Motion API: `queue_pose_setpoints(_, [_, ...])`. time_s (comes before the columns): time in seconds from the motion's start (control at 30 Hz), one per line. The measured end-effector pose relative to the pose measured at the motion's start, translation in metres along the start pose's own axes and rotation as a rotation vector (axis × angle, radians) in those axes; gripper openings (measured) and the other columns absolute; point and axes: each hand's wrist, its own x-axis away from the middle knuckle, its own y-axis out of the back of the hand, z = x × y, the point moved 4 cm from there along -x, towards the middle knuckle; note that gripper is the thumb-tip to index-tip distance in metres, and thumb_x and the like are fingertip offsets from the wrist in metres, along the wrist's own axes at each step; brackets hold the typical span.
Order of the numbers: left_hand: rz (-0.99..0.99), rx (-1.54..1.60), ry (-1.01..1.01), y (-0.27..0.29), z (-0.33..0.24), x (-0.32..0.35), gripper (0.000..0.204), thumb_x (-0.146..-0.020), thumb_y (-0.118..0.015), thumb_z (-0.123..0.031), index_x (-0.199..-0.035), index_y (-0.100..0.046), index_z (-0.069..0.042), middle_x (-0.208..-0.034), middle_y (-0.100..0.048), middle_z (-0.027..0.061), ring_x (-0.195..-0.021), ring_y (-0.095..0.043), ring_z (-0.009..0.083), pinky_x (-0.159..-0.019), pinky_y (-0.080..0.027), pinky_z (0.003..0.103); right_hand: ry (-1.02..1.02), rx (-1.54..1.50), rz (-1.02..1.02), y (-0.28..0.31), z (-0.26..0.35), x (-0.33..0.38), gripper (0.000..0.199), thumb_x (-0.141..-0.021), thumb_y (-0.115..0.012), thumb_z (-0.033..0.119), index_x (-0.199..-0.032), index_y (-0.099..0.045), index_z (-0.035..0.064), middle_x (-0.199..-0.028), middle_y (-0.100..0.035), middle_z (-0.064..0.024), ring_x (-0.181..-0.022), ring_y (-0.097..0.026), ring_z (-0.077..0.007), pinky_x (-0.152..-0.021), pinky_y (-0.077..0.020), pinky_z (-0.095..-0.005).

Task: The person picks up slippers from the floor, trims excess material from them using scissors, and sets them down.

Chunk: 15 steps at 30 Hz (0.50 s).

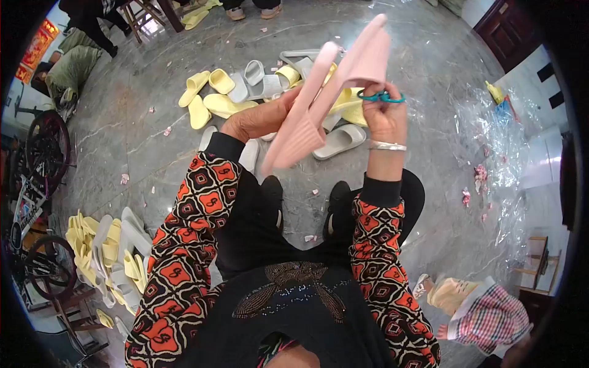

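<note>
Gripped by the left hand [261,119], a ribbed pink slipper [328,92] meets teal-handled scissors [381,96] clasped in the right hand [385,119].

Loose slippers [245,92] lie on the floor [153,141] behind the raised slipper [325,98]; stacked slippers [110,251] sit far left of it.

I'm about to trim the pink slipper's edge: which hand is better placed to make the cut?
The right hand, probably. It already grips the teal-handled scissors against the pink slipper, while the left hand is occupied steadying the slipper.
</note>
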Motion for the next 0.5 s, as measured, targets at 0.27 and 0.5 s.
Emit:
queue_pose_setpoints(0.27, [-0.06, 0.031, -0.131, -0.016, 0.016, -0.007, 0.075, -0.071, -0.066, -0.026, -0.132, -0.027, -0.004, -0.117, -0.046, 0.0074, -0.105, -0.046, 0.0138, -0.091, -0.037, 0.029, 0.299, 0.288, -0.12, 0.022, -0.026, 0.008, 0.008, -0.074, -0.053, -0.006, -0.082, -0.052, -0.0036, -0.072, -0.058, -0.0101, -0.064, -0.059, -0.0204, -0.055, -0.053, -0.0294])
queue_pose_setpoints(0.5, [-0.086, 0.187, -0.185, -0.017, 0.008, -0.004, 0.066, -0.072, -0.062, -0.025, -0.126, -0.034, 0.0, -0.113, -0.049, 0.0108, -0.103, -0.049, 0.0179, -0.089, -0.04, 0.031, 0.409, 0.631, -0.127, 0.008, -0.039, 0.027, 0.011, -0.075, -0.059, 0.002, -0.084, -0.052, 0.0003, -0.065, -0.055, -0.0073, -0.052, -0.053, -0.0144, -0.044, -0.0413, -0.0249])
